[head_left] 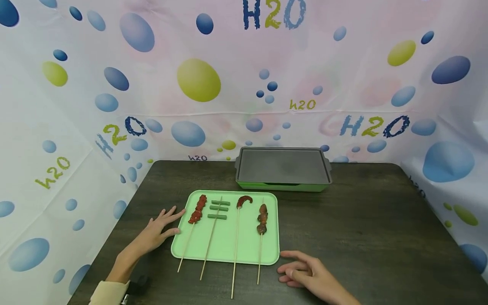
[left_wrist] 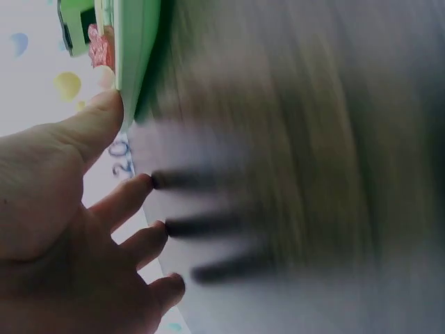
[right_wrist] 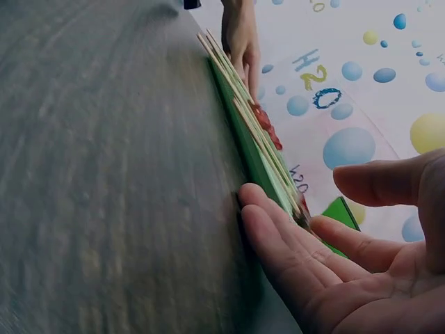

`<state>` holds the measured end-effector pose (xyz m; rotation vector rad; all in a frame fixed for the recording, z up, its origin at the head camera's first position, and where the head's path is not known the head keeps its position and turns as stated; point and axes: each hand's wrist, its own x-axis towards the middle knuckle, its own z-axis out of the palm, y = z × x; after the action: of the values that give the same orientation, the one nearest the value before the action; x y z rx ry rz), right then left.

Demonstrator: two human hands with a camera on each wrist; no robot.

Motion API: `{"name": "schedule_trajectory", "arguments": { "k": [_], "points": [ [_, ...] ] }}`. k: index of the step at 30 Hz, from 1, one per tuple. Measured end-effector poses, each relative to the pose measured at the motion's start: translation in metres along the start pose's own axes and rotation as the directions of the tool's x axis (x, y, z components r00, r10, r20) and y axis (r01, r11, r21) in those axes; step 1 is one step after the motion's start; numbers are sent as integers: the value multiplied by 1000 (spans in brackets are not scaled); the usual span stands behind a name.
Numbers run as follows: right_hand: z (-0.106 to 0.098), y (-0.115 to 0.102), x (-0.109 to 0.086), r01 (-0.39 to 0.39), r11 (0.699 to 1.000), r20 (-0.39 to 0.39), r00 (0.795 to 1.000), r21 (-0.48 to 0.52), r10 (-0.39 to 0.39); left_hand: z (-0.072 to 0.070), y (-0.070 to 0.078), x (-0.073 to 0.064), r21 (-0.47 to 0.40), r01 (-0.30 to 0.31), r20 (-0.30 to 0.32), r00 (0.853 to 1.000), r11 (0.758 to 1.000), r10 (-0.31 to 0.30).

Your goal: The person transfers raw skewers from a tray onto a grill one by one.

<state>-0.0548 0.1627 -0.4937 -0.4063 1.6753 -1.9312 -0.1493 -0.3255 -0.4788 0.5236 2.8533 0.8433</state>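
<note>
A light green tray [head_left: 249,245] lies on the dark table with a row of skewers on it, their bare sticks jutting past the near edge. From left to right are a red meat skewer [head_left: 197,209], a skewer of green bean pieces [head_left: 218,217], a curled tentacle skewer [head_left: 244,200] and a brown mushroom-like skewer [head_left: 262,219]. At the tray's left edge, my left hand [head_left: 154,232] spreads its fingers, with the thumb touching the rim in the left wrist view. By the near right corner, my right hand [head_left: 305,271] has loosely extended fingers, the index fingertip right at the rim.
Behind the tray, a grey-topped griddle [head_left: 284,165] with a green base stands at the table's far edge. A white backdrop [head_left: 236,55] with coloured dots and lettering rises behind and along the sides. Dark wooden tabletop [head_left: 381,228] extends to the right.
</note>
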Motion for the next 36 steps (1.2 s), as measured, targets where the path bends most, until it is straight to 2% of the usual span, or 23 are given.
{"name": "schedule_trajectory", "arguments": {
  "k": [3, 9, 12, 16, 22, 29, 36],
  "points": [
    [-1, 2, -1, -5, 997, 20, 1000, 73, 3, 6, 10, 4, 10, 8, -2, 1000, 1000, -8],
    [-6, 5, -4, -33, 979, -12, 999, 201, 36, 20, 29, 15, 119, -14, -20, 1000, 993, 16],
    [-8, 5, -6, -53, 968, -24, 998, 246, 60, 25, 39, 20, 122, -19, -20, 1000, 992, 22],
    [-9, 6, -8, -86, 953, -50, 993, 290, 105, 30, 50, 26, 141, 5, -16, 1000, 990, -3],
    [-16, 7, -15, -121, 943, -131, 977, 312, 168, 42, 65, 35, 178, 27, 13, 999, 984, -30],
    [-30, 5, -26, -136, 957, -232, 953, 256, 197, 59, 85, 44, 171, 46, 9, 999, 984, -48],
    [-43, 7, -35, -122, 960, -241, 953, 251, 185, 68, 103, 51, 186, 37, -5, 999, 982, -36]
  ]
}}
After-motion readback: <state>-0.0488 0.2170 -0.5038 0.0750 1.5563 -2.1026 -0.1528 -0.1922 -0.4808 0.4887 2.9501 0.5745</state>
